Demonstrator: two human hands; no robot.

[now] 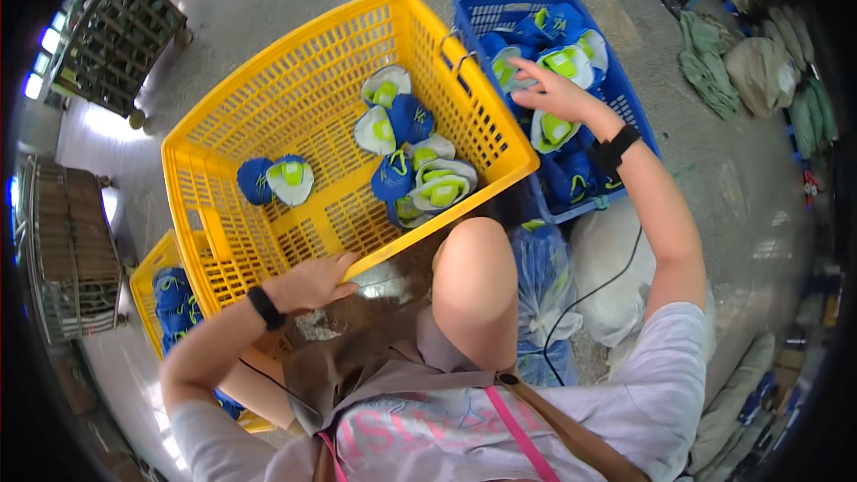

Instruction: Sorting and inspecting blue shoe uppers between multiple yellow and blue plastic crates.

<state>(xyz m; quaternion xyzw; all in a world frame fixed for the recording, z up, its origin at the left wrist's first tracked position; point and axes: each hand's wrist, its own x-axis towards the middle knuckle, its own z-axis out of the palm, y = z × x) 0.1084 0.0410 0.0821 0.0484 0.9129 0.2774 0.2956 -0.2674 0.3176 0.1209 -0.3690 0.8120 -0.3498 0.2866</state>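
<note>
My left hand [312, 283] is closed on the near rim of a large yellow plastic basket [295, 49]. Inside that basket lie several blue shoe uppers with white linings and lime-green patches, a pair [290, 180] to the left and a looser cluster [411, 120] to the right. Over a blue plastic crate [638, 125] at the right, my right hand [558, 92] reaches with fingers apart and nothing visible in them. More of the same shoe uppers [571, 58] fill this crate, right under my fingers. Whether the fingertips touch one, I cannot tell.
A clear bag of blue pieces [543, 272] and a white sack [607, 259] stand below the blue crate. At lower left is another yellow basket [147, 281] with blue pieces. A wheeled rack [120, 36] stands far left; sacks [763, 71] lie far right.
</note>
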